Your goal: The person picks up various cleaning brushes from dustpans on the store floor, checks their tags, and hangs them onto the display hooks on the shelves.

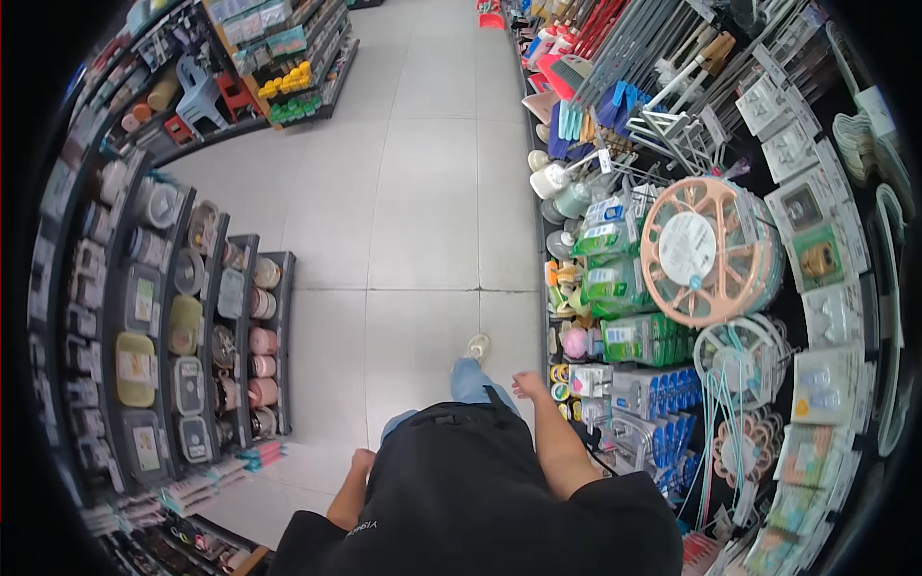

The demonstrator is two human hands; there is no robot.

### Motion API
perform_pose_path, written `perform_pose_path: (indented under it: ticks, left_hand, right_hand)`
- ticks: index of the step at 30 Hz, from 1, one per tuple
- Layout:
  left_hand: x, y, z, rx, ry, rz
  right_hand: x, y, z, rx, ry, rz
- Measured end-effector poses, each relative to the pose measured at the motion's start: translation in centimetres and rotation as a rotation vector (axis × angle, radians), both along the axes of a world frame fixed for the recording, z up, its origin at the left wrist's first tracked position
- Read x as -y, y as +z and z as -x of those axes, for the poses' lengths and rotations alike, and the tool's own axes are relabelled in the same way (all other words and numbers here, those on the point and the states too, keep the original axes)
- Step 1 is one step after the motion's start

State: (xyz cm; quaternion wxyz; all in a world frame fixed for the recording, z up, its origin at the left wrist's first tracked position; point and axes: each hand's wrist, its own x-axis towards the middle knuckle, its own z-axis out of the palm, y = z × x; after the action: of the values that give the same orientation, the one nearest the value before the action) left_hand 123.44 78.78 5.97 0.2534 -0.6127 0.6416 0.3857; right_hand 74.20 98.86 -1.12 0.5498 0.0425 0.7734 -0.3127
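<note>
My right hand (527, 385) hangs beside my body near the lower end of the right-hand shelf, its fingers loosely curled with nothing seen in them. On the other side my left hand (363, 460) hangs low by my hip; it is small in view and its fingers are mostly hidden. Neither hand touches any goods. Closest to my right hand are small round items (560, 382) and blue-and-white packs (653, 392) on the shelf. A light shoe (477, 347) shows on the floor ahead of my body.
Tiled aisle floor (413, 211) runs forward between shelves. On the left are food containers (137, 370) and pink jars (261, 366). To the right hang a round peach-coloured rack (712, 195), green packs (629, 339), brushes and dustpans (567, 75). Stools (199, 93) stand at the far left.
</note>
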Motion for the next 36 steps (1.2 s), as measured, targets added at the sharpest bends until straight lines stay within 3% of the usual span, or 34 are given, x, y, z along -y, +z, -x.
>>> perform_pose_path:
  ticks: [2, 5, 8, 10, 20, 26, 28, 30, 31, 32, 36]
  left_hand:
    - [1.6, 1.7, 4.4, -0.017, 0.088, 0.031]
    - [5.3, -3.1, 8.2, -0.116, -0.075, 0.067]
    - [7.9, 0.5, 15.3, -0.227, 0.23, 0.052]
    - [9.0, -2.4, 16.2, -0.241, 0.205, 0.154]
    - [20.2, -5.6, 24.9, -0.047, 0.285, -0.077]
    - [40.4, -8.0, 35.0, -0.043, 0.143, -0.151]
    - [50.0, -9.1, 39.8, -0.079, 0.075, -0.192]
    - [60.1, -10.1, 45.8, -0.131, -0.16, -0.117]
    - [64.7, -7.9, 49.6, -0.126, -0.429, 0.039]
    - [68.8, -6.4, 53.8, -0.16, -0.315, 0.12]
    - [80.2, 1.0, 67.9, -0.372, -0.276, 0.313]
  right_hand:
    - [5.2, 1.5, 4.5, -0.072, 0.072, 0.061]
    - [12.2, 2.2, 10.3, -0.144, 0.158, 0.161]
    - [16.1, 1.9, 14.9, -0.164, 0.268, 0.173]
    - [19.3, 2.5, 18.1, -0.157, 0.304, 0.155]
    - [24.5, -1.1, 25.4, 0.006, 0.247, -0.048]
    - [32.9, 3.4, 33.2, -0.046, 0.098, -0.139]
    - [36.9, 4.3, 36.6, -0.107, -0.017, -0.036]
    - [39.9, 4.5, 38.7, -0.14, -0.162, 0.067]
    - [41.8, 4.4, 39.9, -0.156, -0.248, 0.126]
    - [43.6, 4.4, 41.1, -0.169, -0.261, 0.153]
    - [49.8, 5.8, 45.7, -0.138, -0.307, 0.121]
